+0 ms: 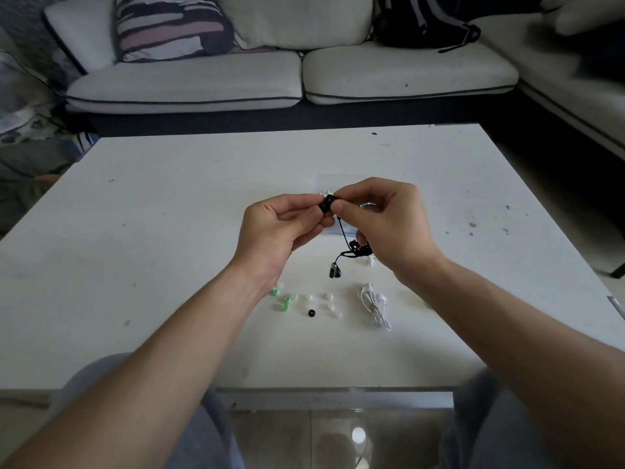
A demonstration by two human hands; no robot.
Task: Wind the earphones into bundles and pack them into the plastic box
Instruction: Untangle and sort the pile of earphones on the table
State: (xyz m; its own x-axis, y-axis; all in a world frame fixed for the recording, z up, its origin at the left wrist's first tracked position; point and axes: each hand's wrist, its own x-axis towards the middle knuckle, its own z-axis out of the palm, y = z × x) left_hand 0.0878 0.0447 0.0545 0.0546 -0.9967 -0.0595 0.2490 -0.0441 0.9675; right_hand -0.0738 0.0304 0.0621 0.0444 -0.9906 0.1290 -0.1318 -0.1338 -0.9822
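Above the middle of the white table, my left hand and my right hand both pinch one earbud of the black earphones. The black cable drops from it to a tangled bunch under my right palm, and the second black earbud dangles below. White earphones lie in a loose bundle on the table nearer to me. The clear plastic box sits behind my hands, mostly hidden by them.
Several loose ear tips lie near my left wrist: green ones, white ones and one black tip. A white sofa with cushions and a black backpack stands beyond the table's far edge.
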